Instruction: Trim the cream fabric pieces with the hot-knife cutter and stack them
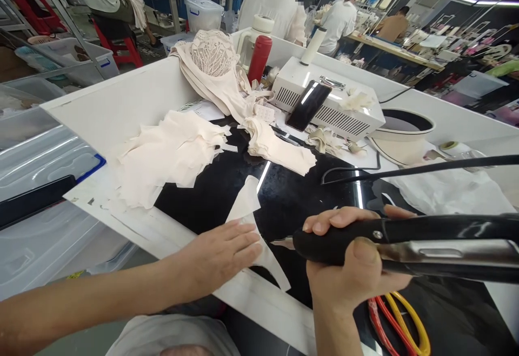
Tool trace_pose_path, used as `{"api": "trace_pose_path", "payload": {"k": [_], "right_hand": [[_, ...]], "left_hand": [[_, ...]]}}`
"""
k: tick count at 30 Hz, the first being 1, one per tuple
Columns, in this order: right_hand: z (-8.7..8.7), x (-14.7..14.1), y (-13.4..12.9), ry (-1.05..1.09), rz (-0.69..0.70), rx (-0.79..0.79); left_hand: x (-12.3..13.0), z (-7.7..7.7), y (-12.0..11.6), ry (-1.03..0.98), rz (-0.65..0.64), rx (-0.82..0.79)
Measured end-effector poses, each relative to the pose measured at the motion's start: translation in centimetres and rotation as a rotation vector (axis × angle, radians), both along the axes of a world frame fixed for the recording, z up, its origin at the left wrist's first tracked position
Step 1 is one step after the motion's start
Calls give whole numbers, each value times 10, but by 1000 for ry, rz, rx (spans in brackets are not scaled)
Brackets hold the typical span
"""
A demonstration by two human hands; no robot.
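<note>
My left hand (pixel 221 256) lies flat, palm down with fingers stretched out, on a cream cut fabric piece (pixel 270 264) on the black glossy work surface (pixel 211 199). My right hand (pixel 348 269) is wrapped around a black hand-held tool (pixel 438 234) with a silver metal strip along its side. The tool's rounded end points left, and its other end runs out of view at the right. Past my left hand, a pile of cream fabric pieces (pixel 170 153) spreads over the table's left side. A neater stack of similar pieces (pixel 278 148) sits farther back.
Lace-trimmed garments (pixel 213 69), a red bottle (pixel 259 59), a phone (pixel 308 105) and a white vented box (pixel 328 96) line the back. A black cable (pixel 441 167) crosses at right. Red-and-yellow-handled scissors (pixel 399 323) lie near my right wrist. Several people sit beyond the white partition.
</note>
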State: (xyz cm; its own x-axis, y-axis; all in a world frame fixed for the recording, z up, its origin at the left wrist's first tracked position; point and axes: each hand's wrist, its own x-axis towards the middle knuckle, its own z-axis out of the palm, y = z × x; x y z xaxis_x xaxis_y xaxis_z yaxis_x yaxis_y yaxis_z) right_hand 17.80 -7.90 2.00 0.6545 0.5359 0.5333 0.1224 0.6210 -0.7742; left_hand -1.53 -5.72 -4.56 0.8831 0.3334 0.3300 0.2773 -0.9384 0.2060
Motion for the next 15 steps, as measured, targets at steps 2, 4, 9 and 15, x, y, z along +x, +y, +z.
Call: {"api": "trace_pose_path", "payload": {"k": [2,4,9,15], "right_hand": [[4,4,-6,8,-15,-20],[7,9,-12,11,-25,-27],[8,19,-30,22,-4,-24],[5,23,-49,45,5,-24]], "left_hand": [[-6,0,10,40,-4,29],[-8,-1,17,97,4,61],[11,-4,14,134,103,168],[49,-3,-3,102,243,221]]}}
